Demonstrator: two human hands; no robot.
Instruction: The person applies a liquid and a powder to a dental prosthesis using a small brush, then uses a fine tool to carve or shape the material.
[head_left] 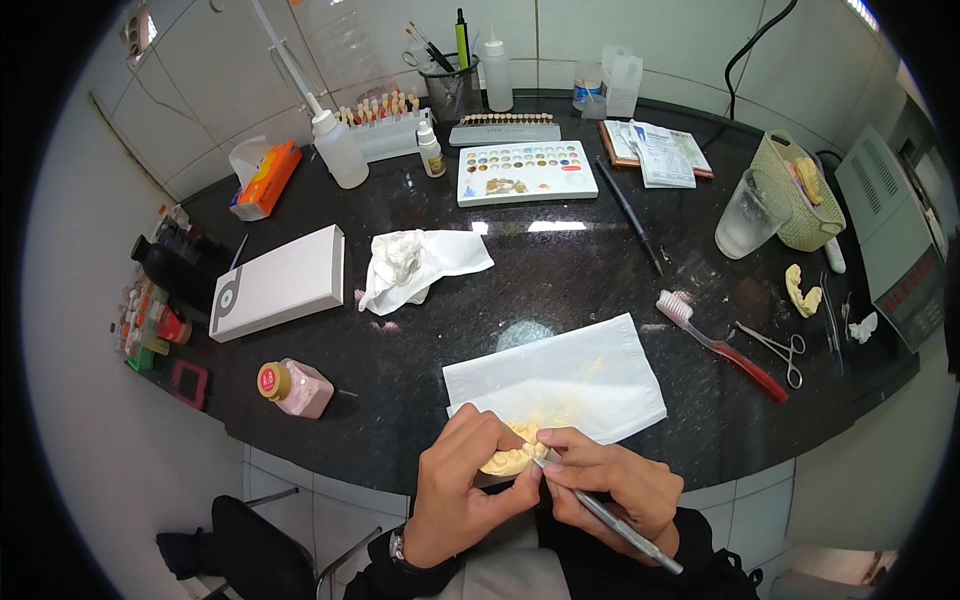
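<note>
A yellow plaster dental cast (508, 463) is gripped at the table's front edge by my left hand (455, 495), its thumb and fingers closed around the teeth. My right hand (625, 490) pinches a silver pen-shaped carving tool (627, 528) and also steadies the cast's right side. The tool's tip meets the cast near my left thumb; its exact end is too small to make out. Under and beyond the cast lies a white paper sheet (500, 385) sprinkled with yellow dust.
Right: a red-handled brush (745, 370), hemostat (780, 352), another cast piece (801, 292), a plastic cup (745, 222) and basket (823, 218). Left: a pink powder bottle (306, 389), white box (280, 283) and crumpled tissue (440, 252). Behind: a colour palette (560, 185) and black handpiece (628, 212).
</note>
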